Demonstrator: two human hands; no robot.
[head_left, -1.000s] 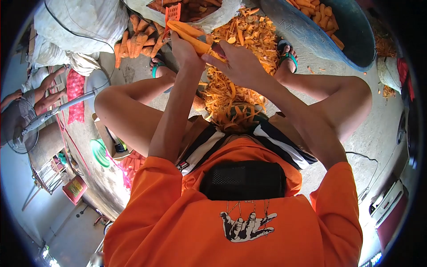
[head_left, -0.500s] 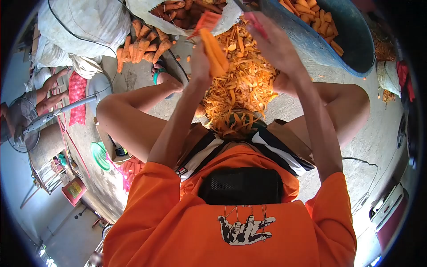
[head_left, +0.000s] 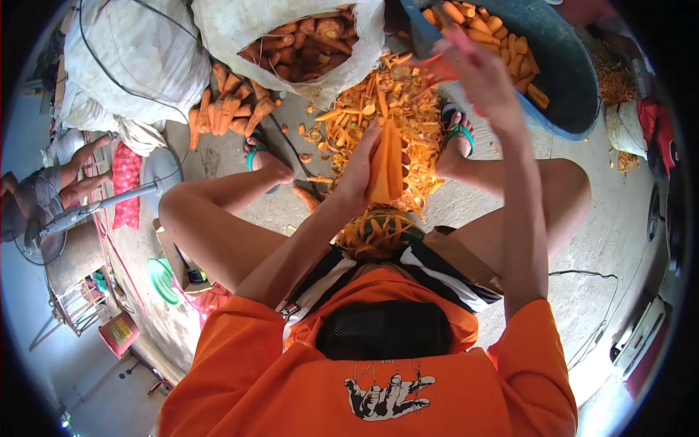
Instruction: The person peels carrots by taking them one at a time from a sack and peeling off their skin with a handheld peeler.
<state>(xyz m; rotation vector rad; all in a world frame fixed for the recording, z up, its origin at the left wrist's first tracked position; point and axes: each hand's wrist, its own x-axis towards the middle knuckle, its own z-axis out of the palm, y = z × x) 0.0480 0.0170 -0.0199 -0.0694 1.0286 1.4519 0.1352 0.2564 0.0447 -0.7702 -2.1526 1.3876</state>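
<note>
In the head view, my left hand [head_left: 358, 171] is closed on a large peeled carrot [head_left: 386, 171], held over the pile of orange peelings [head_left: 421, 149]. My right hand [head_left: 486, 81] is raised up and to the right of the carrot, apart from it, with its fingers round a red peeler [head_left: 437, 69] that is smeared by motion. Peelings also lie on something round and dark [head_left: 378, 231] between my legs.
An open white sack [head_left: 218, 36] holds unpeeled carrots, and more unpeeled carrots [head_left: 227, 109] lie beside it. A blue tub [head_left: 575, 95] holds peeled ones. A fan [head_left: 44, 211] and another person's arms [head_left: 80, 156] are at the left.
My left hand has brought the carrot down and nearer my body. The peeler in my right hand has moved right and down, away from the carrot. The camera view has shifted slightly.
</note>
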